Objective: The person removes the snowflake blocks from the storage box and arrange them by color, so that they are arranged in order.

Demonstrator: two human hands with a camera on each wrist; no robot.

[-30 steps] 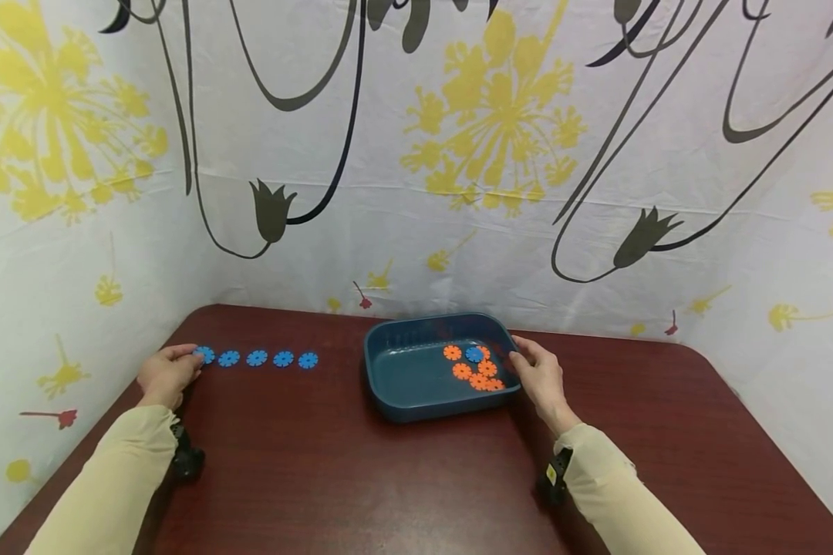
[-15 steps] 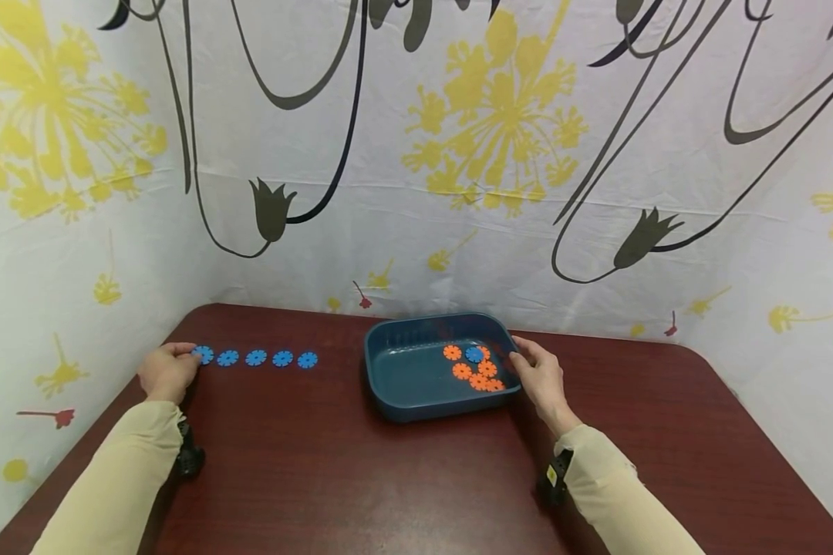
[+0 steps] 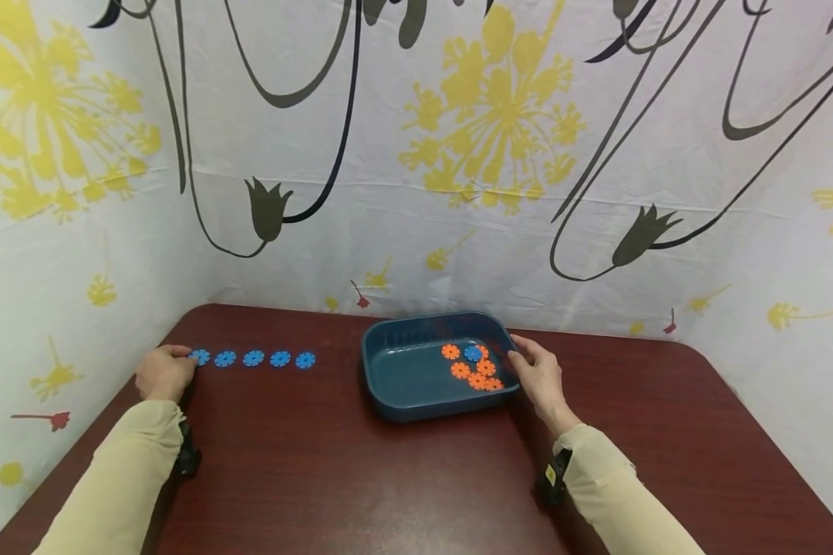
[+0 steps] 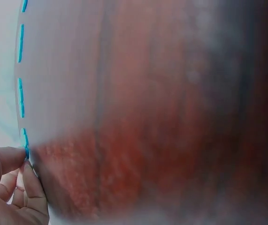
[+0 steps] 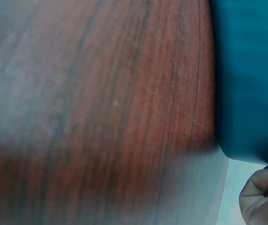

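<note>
Several orange discs [image 3: 460, 371] and one blue disc [image 3: 473, 353] lie in the tray [image 3: 406, 379], the right hand [image 3: 537, 378] apparently pinching its right end. Left of the tray, the left hand [image 3: 163, 373] pinches the outermost disc [image 3: 200, 357] of a blue row [image 3: 253, 358].

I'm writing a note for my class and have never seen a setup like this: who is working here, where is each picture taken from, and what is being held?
There is no machine here: a person works with two bare hands. The wide picture comes from a camera worn on the head, looking forward and down. The two close, partly blurred ones come from cameras on the left and right wrists. On the dark red table, five blue discs form a row, beside a dark blue tray holding several orange discs and one more blue disc. The left hand pinches the row's leftmost disc; the right hand grips the tray's right side.
</note>
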